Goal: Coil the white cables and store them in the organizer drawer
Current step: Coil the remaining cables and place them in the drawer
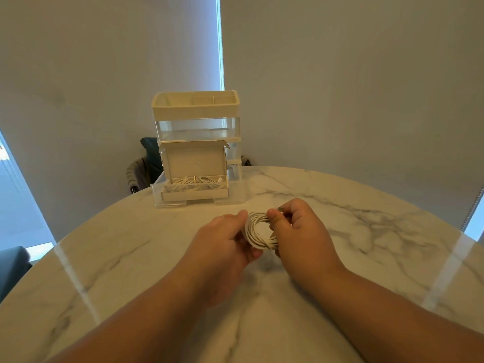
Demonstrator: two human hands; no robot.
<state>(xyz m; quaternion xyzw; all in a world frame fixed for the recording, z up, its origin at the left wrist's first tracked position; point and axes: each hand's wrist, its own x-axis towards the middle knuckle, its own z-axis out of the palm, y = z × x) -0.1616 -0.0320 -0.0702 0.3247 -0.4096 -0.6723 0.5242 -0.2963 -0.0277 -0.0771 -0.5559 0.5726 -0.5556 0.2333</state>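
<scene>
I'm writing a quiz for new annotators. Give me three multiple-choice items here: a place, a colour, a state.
1. Where does the open cardboard box sit? A) in the organizer's pulled-out bottom drawer B) on the organizer's top tray C) in the person's lap
2. What colour is the cable coil? A) black B) white C) red
3. How is the coil held? A) lying unheld B) by one hand only C) by both hands
Answers: A, the box rests inside the clear drawer; B, its loops are white; C, left hand and right hand both grip it.
</scene>
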